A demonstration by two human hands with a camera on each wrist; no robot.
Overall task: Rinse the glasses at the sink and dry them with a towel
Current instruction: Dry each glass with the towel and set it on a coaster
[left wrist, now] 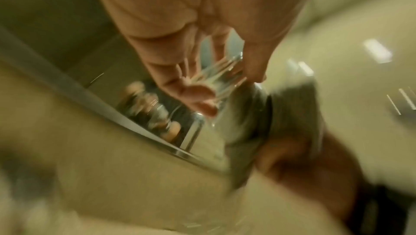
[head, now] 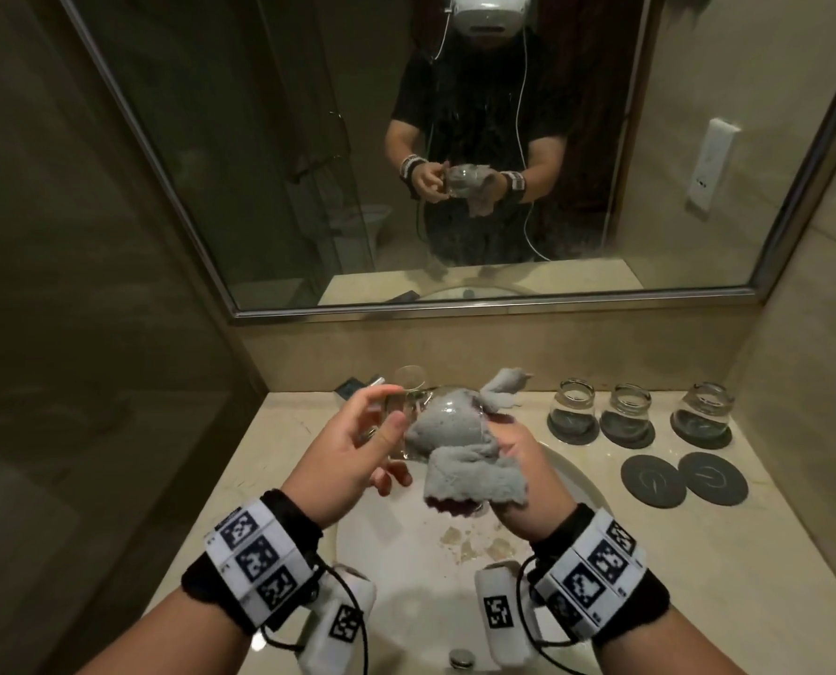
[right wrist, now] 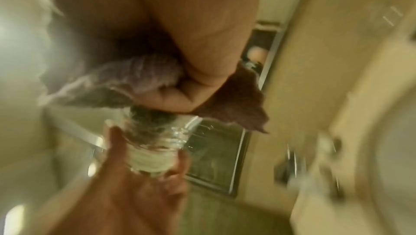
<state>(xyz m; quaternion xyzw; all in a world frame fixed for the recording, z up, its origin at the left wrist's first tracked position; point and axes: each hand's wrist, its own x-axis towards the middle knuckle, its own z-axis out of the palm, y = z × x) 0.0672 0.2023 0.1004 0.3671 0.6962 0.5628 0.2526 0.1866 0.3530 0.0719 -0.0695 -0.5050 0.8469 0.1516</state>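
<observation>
Over the sink (head: 396, 552), my left hand (head: 389, 409) grips the base end of a clear glass (head: 399, 433) that lies on its side. My right hand (head: 513, 448) holds a grey towel (head: 474, 477), part of it stuffed into the glass bowl and the rest hanging loose. In the blurred left wrist view the left hand (left wrist: 225, 87) has its fingers round the glass (left wrist: 221, 76). The right wrist view shows the right hand (right wrist: 180, 96) clenching the towel (right wrist: 126, 78) at the mouth of the glass (right wrist: 153, 148).
Three more glasses (head: 574, 406) (head: 627, 411) (head: 703, 411) stand on dark coasters at the back right of the counter. Two bare coasters (head: 652, 479) (head: 713, 477) lie in front of them. A wall mirror (head: 455, 138) is straight ahead, and a small dark object (head: 350, 388) sits at the back left.
</observation>
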